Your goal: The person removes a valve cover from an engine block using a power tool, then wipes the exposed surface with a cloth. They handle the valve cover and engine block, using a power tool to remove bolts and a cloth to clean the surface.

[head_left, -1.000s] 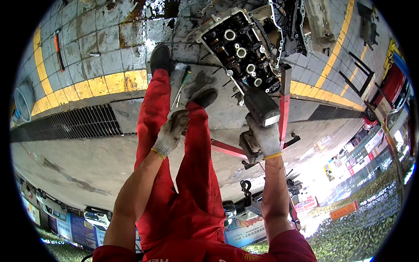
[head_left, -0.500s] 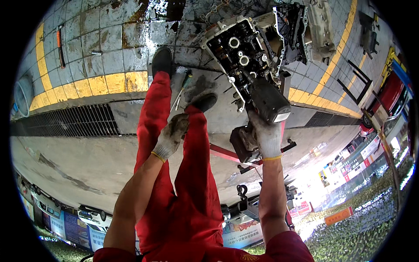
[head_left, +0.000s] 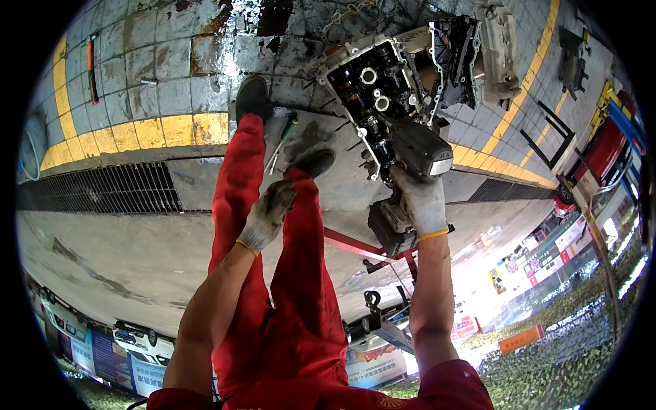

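- One gloved right hand [head_left: 421, 203], at 3 o'clock, is clenched around the grip of a black power tool [head_left: 418, 147], its body at 2 o'clock.
- The gloved left hand [head_left: 268, 210], at 9 o'clock, is half curled in front of the red trousers [head_left: 302, 253]; whether its fingers grasp anything, I cannot tell.
- The tool's nose points toward 10 o'clock, over the engine part [head_left: 374, 89]; whether they touch is hidden.
- That engine part, at 1 o'clock, is an open-topped pale metal housing; inside, dark oily metalwork with pale rings.
- Just beyond, between 1 and 2 o'clock, an open black shell [head_left: 456, 58] has a pale rim.
- At 11 o'clock lies a green-handled screwdriver [head_left: 290, 128]; at 10 o'clock, an orange-handled hammer [head_left: 91, 68].
- Between 9 and 10 o'clock stands a grey bucket [head_left: 33, 147], its contents unclear.
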Available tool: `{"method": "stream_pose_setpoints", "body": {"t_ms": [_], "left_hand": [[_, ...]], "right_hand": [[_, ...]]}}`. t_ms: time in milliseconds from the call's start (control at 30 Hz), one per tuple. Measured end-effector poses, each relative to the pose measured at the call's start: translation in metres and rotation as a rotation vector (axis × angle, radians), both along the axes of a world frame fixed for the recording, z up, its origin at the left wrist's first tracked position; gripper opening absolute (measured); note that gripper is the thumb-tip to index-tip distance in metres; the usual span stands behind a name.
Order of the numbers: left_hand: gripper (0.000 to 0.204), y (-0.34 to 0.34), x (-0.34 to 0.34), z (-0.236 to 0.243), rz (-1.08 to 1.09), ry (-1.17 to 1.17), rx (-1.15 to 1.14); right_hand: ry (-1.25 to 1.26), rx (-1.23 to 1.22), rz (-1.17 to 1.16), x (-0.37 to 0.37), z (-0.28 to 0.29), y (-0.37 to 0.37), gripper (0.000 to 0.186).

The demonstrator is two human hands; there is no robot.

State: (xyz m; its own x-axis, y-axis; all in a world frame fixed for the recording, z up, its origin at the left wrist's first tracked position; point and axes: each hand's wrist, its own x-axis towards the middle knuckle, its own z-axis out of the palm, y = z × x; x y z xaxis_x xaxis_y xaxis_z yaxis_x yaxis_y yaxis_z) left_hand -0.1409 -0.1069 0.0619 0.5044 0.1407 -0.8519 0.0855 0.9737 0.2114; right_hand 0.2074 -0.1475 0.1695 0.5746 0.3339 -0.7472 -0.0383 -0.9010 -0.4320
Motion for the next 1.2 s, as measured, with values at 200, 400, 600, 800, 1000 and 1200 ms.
{"method": "stream_pose_setpoints", "body": {"t_ms": [200, 400, 600, 800, 1000, 1200], "left_hand": [[0.039, 0.001, 0.001, 0.003, -0.018, -0.005, 0.113], [0.040, -0.004, -0.001, -0.004, 0.189, -0.056, -0.090], [0.041, -0.007, -0.003, -0.005, -0.025, 0.009, 0.087], [0.040, 0.001, 0.003, 0.004, -0.128, 0.066, 0.126], [0.039, -0.002, 0.001, -0.001, -0.051, 0.021, 0.090], [0.041, 0.001, 0.001, -0.003, -0.019, -0.027, -0.016]], "right_hand": [[0.011, 0.079, -0.075, -0.007, -0.002, 0.002, 0.054], [-0.044, 0.028, 0.013, -0.018, 0.025, 0.005, 0.053], [0.114, 0.035, -0.135, -0.034, 0.028, 0.007, 0.051], [0.097, 0.014, -0.080, -0.030, 0.019, 0.004, 0.044], [0.225, -0.104, -0.091, -0.015, 0.033, 0.024, 0.038], [0.143, -0.033, -0.076, -0.022, 0.020, 0.011, 0.048]]}}
